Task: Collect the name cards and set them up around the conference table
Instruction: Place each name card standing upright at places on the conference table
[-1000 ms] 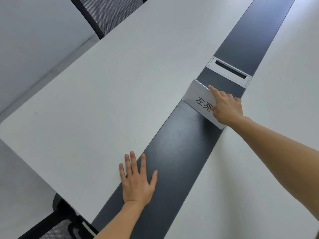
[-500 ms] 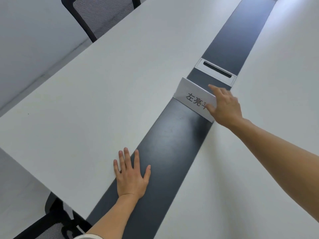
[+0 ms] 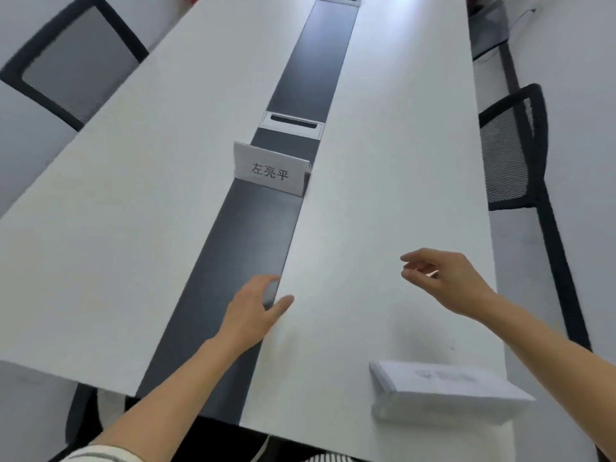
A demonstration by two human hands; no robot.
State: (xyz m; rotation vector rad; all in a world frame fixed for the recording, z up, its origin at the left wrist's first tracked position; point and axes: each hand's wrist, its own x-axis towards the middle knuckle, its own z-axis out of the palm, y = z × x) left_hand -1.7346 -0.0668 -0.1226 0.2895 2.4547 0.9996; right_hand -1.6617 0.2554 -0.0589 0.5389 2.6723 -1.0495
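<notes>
Fingers (image 3: 416,256) of my right hand (image 3: 450,281) hang loosely curled, empty. My left hand (image 3: 253,311) rests empty on the dark centre strip (image 3: 240,235). The card stack (image 3: 446,385) lies near of the right hand, which is closer to it, with its long axis left-right. One name card (image 3: 270,170) stands far along the strip. White table (image 3: 133,195); mesh chairs (image 3: 510,145) flank it.
</notes>
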